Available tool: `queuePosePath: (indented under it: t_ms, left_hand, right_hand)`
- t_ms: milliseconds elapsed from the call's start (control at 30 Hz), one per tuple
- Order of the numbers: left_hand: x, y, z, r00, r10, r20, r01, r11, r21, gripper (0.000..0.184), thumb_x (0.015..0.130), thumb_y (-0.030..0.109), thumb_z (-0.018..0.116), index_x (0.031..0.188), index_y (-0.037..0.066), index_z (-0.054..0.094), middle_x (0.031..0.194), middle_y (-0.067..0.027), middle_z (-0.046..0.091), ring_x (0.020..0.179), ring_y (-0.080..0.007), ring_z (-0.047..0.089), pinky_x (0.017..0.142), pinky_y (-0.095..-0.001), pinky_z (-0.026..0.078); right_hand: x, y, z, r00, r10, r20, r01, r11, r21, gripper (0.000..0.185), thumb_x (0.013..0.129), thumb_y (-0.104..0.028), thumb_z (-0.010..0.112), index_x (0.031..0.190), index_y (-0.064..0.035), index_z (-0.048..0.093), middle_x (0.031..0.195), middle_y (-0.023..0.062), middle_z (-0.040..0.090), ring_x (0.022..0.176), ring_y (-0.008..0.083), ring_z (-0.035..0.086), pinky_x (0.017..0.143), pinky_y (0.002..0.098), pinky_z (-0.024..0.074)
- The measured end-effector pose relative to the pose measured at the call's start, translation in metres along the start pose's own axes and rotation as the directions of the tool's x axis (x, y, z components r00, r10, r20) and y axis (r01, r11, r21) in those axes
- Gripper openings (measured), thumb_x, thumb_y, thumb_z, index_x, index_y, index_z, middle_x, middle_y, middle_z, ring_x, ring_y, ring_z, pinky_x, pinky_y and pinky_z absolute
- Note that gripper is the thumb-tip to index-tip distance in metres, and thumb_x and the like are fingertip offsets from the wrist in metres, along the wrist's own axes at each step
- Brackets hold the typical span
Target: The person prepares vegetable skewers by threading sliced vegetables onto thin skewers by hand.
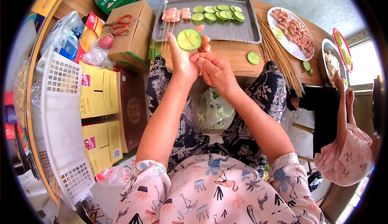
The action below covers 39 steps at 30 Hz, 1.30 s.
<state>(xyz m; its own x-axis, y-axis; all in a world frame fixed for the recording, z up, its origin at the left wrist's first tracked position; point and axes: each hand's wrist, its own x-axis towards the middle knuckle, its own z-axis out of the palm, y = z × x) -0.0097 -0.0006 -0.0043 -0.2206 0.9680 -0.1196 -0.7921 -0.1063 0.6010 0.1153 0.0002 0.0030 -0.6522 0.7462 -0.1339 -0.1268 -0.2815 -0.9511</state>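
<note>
A round green slice (pixel 189 39) with a pale rim rests against the fingers of my left hand (pixel 184 62), held between thumb and fingers. My right hand (pixel 216 70) is closed in a pinch just below the slice, on what looks like a thin skewer, mostly hidden by the fingers. Beyond my hands lies a metal tray (pixel 206 34) with several green slices (pixel 210 16) and pink pieces on skewers (pixel 171 15). A single slice (pixel 253 58) lies on the wooden table (pixel 236 62), right of my hands.
Long wooden skewers (pixel 277 48) lie right of the tray, beside a white plate (pixel 271 21) of pink pieces. A co-worker (pixel 347 155) sits at the right, hands over a bowl (pixel 324 46). Cartons (pixel 129 34) and a white basket (pixel 64 119) stand left. A plastic bag (pixel 216 108) lies below.
</note>
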Motion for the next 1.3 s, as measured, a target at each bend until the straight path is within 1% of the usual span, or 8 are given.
queuePosePath:
  t_ms: [200,633,767,833,1033,1100,1133,1300]
  left_hand:
    - [-0.001,0.005,0.002,0.996,-0.039,0.083,0.037,0.999,0.025,0.079,0.092,0.067,0.015,0.13,0.003,0.045,0.107,-0.0181,0.062,0.081,-0.0248,0.06,0.076,-0.0351,0.051]
    - [-0.002,-0.009,0.006,0.976,-0.082,0.201,0.011,0.944,0.329,0.067,0.097,0.057,0.021,0.135,0.005,0.039,0.115,-0.0152,0.06,0.094,-0.0227,0.062,0.082,-0.034,0.049]
    - [0.001,-0.022,0.004,0.957,-0.193,0.217,0.091,0.909,0.407,0.064,0.097,0.056,0.028,0.135,0.005,0.04,0.116,-0.0133,0.06,0.093,-0.0202,0.062,0.081,-0.0312,0.05]
    - [0.004,-0.032,0.001,0.949,-0.292,0.118,0.094,0.621,0.778,0.058,0.097,0.05,0.038,0.131,0.004,0.045,0.113,-0.0117,0.061,0.087,-0.0176,0.064,0.075,-0.0284,0.051]
    - [0.035,-0.11,-0.007,0.933,-0.345,0.104,0.051,0.411,0.91,0.039,0.095,0.03,0.051,0.116,-0.002,0.059,0.1,-0.0083,0.065,0.079,-0.0131,0.064,0.068,-0.0246,0.051]
    - [0.043,-0.135,0.002,0.937,-0.233,0.26,-0.266,0.005,0.964,0.033,0.088,0.026,0.058,0.109,0.001,0.063,0.096,-0.0111,0.068,0.08,-0.0277,0.066,0.072,-0.0344,0.052]
    - [0.051,-0.151,0.0,0.933,-0.236,0.273,-0.289,-0.038,0.957,0.035,0.084,0.023,0.06,0.115,0.004,0.06,0.11,-0.0162,0.063,0.097,-0.0347,0.061,0.085,-0.039,0.048]
    - [0.076,-0.198,0.012,0.84,-0.234,0.49,-0.542,-0.326,0.775,0.046,0.085,0.024,0.06,0.129,0.011,0.05,0.135,-0.0164,0.045,0.12,-0.035,0.046,0.097,-0.0426,0.041]
  right_hand:
    - [0.0,-0.001,-0.007,0.998,-0.046,-0.034,0.043,0.997,-0.07,0.021,0.097,-0.017,0.046,0.1,-0.0053,0.064,0.053,-0.0044,0.042,0.042,0.004,0.037,0.041,0.021,0.0277]
    - [-0.003,0.0,-0.028,0.969,-0.227,-0.1,0.204,0.957,-0.205,0.02,0.096,-0.017,0.05,0.105,-0.0037,0.063,0.058,-0.0042,0.046,0.047,0.0044,0.04,0.042,0.0213,0.0317]
    - [-0.006,-0.031,-0.069,0.87,-0.346,-0.351,0.314,0.938,-0.146,0.019,0.096,-0.017,0.051,0.103,-0.0041,0.064,0.056,-0.0061,0.046,0.047,0.0028,0.039,0.041,0.0197,0.0298]
    - [-0.013,-0.049,-0.098,0.796,-0.404,-0.451,0.408,0.908,-0.095,0.02,0.096,-0.017,0.05,0.102,-0.0045,0.064,0.053,-0.0058,0.044,0.045,0.0025,0.036,0.041,0.0199,0.0273]
    - [-0.039,-0.069,-0.161,0.63,-0.431,-0.646,0.542,0.84,-0.031,0.022,0.096,-0.015,0.047,0.102,-0.0013,0.063,0.052,-0.0039,0.041,0.045,0.0031,0.032,0.041,0.0193,0.0235]
    - [-0.045,-0.069,-0.169,0.626,-0.429,-0.651,0.544,0.838,-0.029,0.021,0.096,-0.015,0.047,0.102,-0.0015,0.063,0.052,-0.0039,0.041,0.044,0.0031,0.031,0.04,0.0193,0.0235]
    - [-0.047,-0.069,-0.172,0.632,-0.429,-0.646,0.546,0.838,-0.023,0.021,0.096,-0.014,0.047,0.102,-0.0017,0.063,0.052,-0.0039,0.041,0.044,0.0031,0.031,0.04,0.0194,0.0234]
    - [-0.049,-0.068,-0.179,0.661,-0.388,-0.642,0.527,0.849,0.03,0.02,0.095,-0.014,0.047,0.101,-0.0022,0.063,0.051,-0.0034,0.042,0.043,0.0039,0.032,0.04,0.0201,0.0244]
